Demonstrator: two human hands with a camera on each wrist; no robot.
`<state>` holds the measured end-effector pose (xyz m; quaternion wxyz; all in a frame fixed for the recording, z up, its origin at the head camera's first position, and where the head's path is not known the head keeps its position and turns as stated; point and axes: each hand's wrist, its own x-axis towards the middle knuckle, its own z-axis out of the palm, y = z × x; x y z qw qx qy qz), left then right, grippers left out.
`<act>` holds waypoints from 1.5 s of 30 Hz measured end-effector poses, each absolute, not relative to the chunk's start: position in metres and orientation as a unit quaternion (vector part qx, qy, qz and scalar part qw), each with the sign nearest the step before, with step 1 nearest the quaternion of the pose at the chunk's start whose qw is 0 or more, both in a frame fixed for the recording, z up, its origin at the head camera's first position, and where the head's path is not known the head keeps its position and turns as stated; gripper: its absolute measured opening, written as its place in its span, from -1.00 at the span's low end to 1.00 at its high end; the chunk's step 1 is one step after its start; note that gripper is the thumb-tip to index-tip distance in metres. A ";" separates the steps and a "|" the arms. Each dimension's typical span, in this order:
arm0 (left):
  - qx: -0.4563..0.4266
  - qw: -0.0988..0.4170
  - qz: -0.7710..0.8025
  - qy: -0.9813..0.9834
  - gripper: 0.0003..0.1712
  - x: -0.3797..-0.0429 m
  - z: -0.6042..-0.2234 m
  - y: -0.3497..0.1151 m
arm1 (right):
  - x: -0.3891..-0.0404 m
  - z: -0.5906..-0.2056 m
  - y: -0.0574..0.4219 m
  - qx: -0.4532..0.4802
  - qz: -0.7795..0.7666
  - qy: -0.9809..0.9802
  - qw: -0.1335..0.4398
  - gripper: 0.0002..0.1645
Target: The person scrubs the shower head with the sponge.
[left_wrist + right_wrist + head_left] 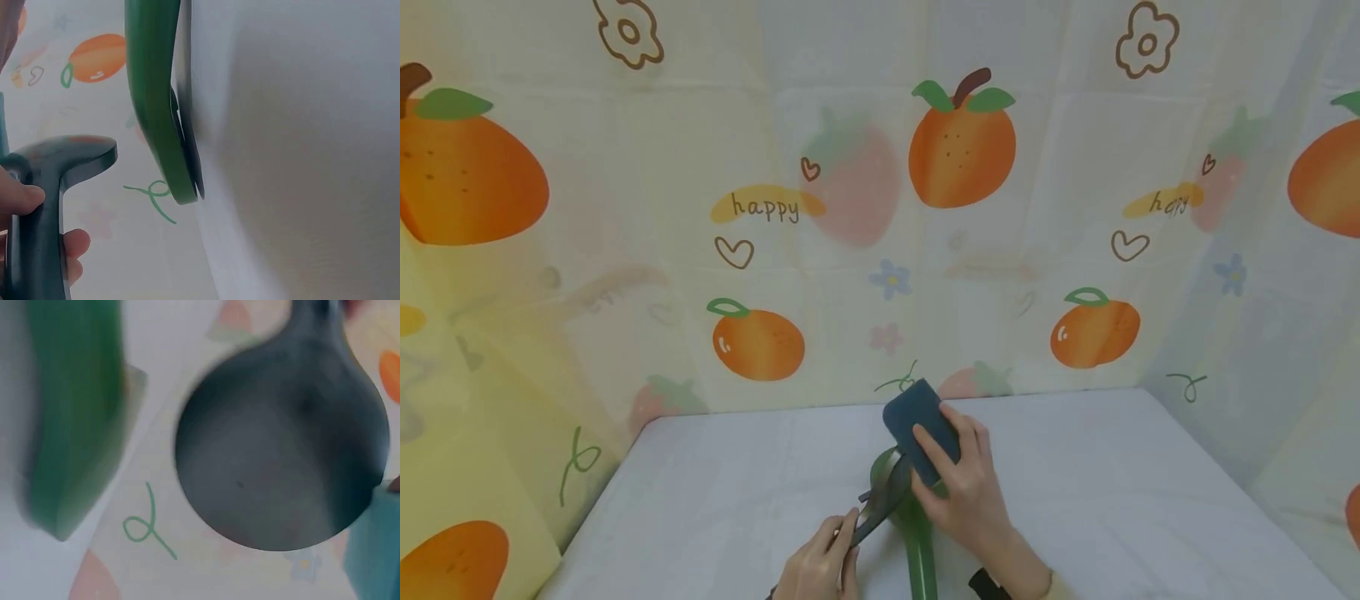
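Note:
My left hand [823, 554] grips the handle of a dark ladle [891, 487], whose round head is raised and tilted. In the right wrist view the ladle head [275, 456] shows broad and dark. Pinched between the thumb and fingers of my right hand [966, 483] is a teal sponge-like block [925, 417]. One corner of the block [375, 544] overlaps the ladle's rim there; I cannot tell whether they touch. Below both hands lies a green utensil [920, 542] with a rounded head and long handle, its head partly covered by the ladle.
A white-covered table [737, 467] spreads to both sides. Behind it hangs a fruit-printed curtain [850, 292]. A black object [988, 585] shows beside my right wrist. In the left wrist view, a thin dark edge runs along the green utensil [153, 106].

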<state>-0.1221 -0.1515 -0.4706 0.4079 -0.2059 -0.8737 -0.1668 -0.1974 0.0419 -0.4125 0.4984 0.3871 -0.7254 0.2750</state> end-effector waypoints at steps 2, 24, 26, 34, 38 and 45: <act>-0.200 0.405 -0.171 -0.876 -0.52 -0.121 -0.470 -0.151 | -0.198 -0.412 0.041 0.372 0.279 -0.732 0.498 -0.55; -0.120 0.291 -0.305 -0.899 -0.64 -0.111 -0.460 -0.136 | -0.184 -0.436 0.036 0.432 0.150 -0.713 0.531 -0.57; -0.116 0.278 -0.305 -0.903 -0.65 -0.110 -0.459 -0.136 | -0.189 -0.432 0.040 0.408 0.169 -0.730 0.522 -0.55; -0.106 0.245 -0.369 -0.890 -0.66 -0.112 -0.459 -0.139 | -0.180 -0.446 0.029 0.433 0.171 -0.711 0.528 -0.58; -0.062 0.185 -0.524 -0.829 -0.63 -0.115 -0.462 -0.143 | -0.171 -0.457 0.026 0.472 0.221 -0.701 0.486 -0.58; -0.058 0.117 -0.773 -0.621 -0.71 -0.117 -0.461 -0.152 | -0.172 -0.448 0.034 0.347 0.466 -0.688 0.435 -0.46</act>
